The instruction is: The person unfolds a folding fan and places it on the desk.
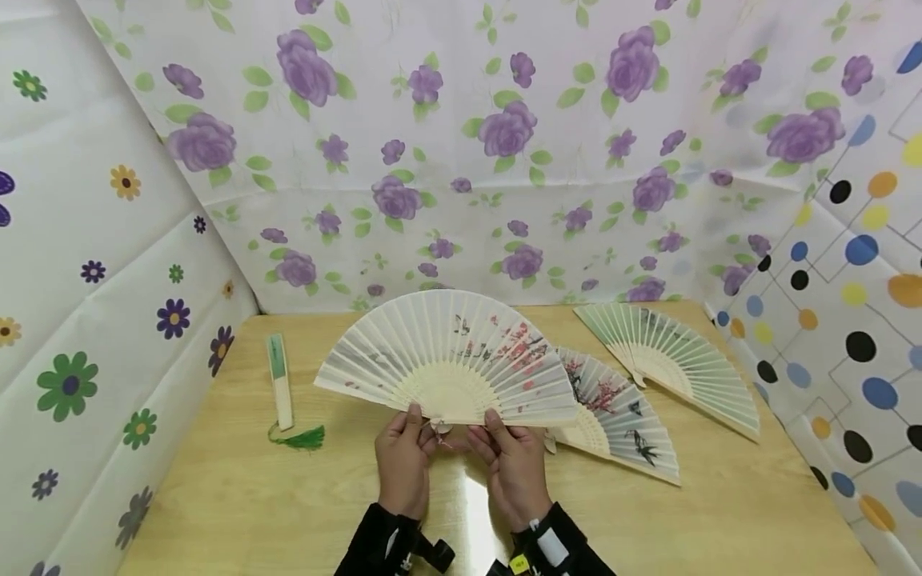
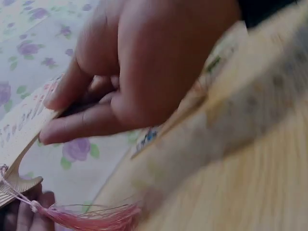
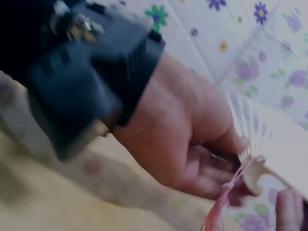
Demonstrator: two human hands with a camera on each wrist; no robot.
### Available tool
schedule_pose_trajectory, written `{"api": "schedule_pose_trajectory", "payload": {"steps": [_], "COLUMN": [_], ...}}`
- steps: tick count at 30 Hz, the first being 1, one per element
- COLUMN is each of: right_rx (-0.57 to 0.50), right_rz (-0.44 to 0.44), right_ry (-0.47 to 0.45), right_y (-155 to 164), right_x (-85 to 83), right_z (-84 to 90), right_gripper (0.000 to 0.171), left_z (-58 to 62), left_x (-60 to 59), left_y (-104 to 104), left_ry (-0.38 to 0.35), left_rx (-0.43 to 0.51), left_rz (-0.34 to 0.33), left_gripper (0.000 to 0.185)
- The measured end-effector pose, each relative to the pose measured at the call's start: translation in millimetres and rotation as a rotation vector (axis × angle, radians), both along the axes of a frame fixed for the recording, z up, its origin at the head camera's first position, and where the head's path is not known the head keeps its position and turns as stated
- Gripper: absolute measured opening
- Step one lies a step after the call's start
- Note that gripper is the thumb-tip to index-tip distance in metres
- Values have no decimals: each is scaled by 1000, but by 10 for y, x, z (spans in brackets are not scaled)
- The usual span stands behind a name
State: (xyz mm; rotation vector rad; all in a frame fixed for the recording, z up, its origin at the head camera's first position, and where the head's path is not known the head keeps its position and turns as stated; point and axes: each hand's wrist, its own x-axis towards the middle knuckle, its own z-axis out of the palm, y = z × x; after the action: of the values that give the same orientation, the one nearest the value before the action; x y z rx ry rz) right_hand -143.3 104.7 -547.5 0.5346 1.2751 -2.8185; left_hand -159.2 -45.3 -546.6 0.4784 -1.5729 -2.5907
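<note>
Both hands (image 1: 461, 464) pinch open fan (image 1: 461, 360); no legible writing.

The left hand (image 2: 144, 72) is filling the upper centre, pinching the pale paper folding fan (image 2: 19, 120) at left; its pink thread tassel (image 2: 91, 217) is trailing along the bottom.

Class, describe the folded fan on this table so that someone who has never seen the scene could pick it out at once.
Start at the wooden table and look to its left side, near the flowered wall. The folded fan lies flat there, apart from both hands. Unlike the three spread fans, it is closed into a narrow strip, green at its top, with a green tassel at its near end.
</note>
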Motion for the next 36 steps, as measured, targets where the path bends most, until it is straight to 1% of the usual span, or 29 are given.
{"api": "schedule_pose_trajectory", "payload": {"steps": [3,6,9,10,13,14,16,18,21,24,26,28,31,36], "right_rx": [-13,-35,-86,-102,-166,-181,-204,-219,-215,-205,-213,-220,-251,-316], "right_rz": [91,196,279,299,331,336,344,338,320,293,273,261,256,281], "right_ry": [-48,-96,-141,-151,-195,-202,-196,-195,-197,-220,-227,-233,-243,-267], "right_y": [45,142,250,278,338,348,368,393,461,544,595,636,684,757], "right_x": [197,444,661,716,855,886,937,990,1084,1180,1227,1263,1307,1412], "right_z": [-19,-58,-89,-101,-118,-121,-131,-143,-184,-227,-242,-242,-216,-173], "right_gripper": [21,26,24,25,23,23,22,22,23,25,24,23,21,23], "left_z": [12,-4,-27,-37,-52,-54,-47,-28,-8,3,7,11,13,3], "left_x": [100,219,337,374,477,499,529,549,587,647,679,706,741,821], "left_y": [-126,-254,-358,-389,-456,-478,-512,-536,-544,-520,-496,-477,-461,-466], "left_ry": [-47,-96,-140,-156,-214,-224,-239,-248,-274,-297,-296,-294,-293,-304], "left_rx": [-110,-179,-192,-187,-181,-187,-206,-235,-268,-262,-254,-246,-243,-268], "left_rz": [21,5,-43,-64,-96,-102,-116,-145,-223,-313,-357,-382,-402,-442], "left_gripper": [38,41,39,36,23,22,28,31,29,25,25,24,22,20]}}
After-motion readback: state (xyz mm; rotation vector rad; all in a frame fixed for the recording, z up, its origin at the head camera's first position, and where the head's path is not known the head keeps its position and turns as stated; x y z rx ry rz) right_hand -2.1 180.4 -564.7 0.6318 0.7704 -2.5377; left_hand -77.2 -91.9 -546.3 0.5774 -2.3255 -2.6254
